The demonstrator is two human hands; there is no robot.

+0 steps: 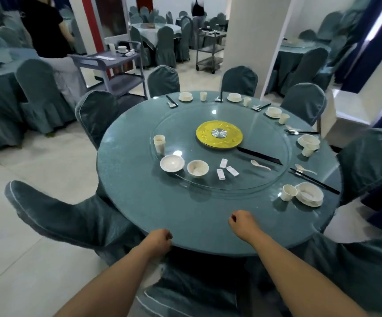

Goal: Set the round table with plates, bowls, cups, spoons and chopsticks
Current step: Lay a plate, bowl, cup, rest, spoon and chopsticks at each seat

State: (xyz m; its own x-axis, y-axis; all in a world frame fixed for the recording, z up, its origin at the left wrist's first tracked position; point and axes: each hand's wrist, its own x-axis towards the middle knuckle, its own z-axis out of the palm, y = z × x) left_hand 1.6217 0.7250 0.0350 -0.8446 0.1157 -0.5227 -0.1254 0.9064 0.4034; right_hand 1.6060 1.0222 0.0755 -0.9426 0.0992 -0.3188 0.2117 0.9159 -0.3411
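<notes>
The round teal table (153, 202) carries a glass turntable (277, 179) with a yellow hub (219, 134). On the turntable lie stacked cups (159, 143), a plate (171, 163), a bowl (197, 168), three white chopstick rests (225, 170), a spoon (260, 164) and black chopsticks (259, 155). Several place settings with bowl, cup, spoon and chopsticks ring the far and right rim, the nearest at the bowl on plate (309, 193). My left hand (160, 241) is fisted at the near table edge. My right hand (242, 221) hovers closed over the near table top, holding nothing.
Teal-covered chairs surround the table, one (54, 213) pulled out at my near left. A grey service cart (116, 65) stands behind the far left, with a person in black beside it. A white pillar (249, 42) rises at the far side.
</notes>
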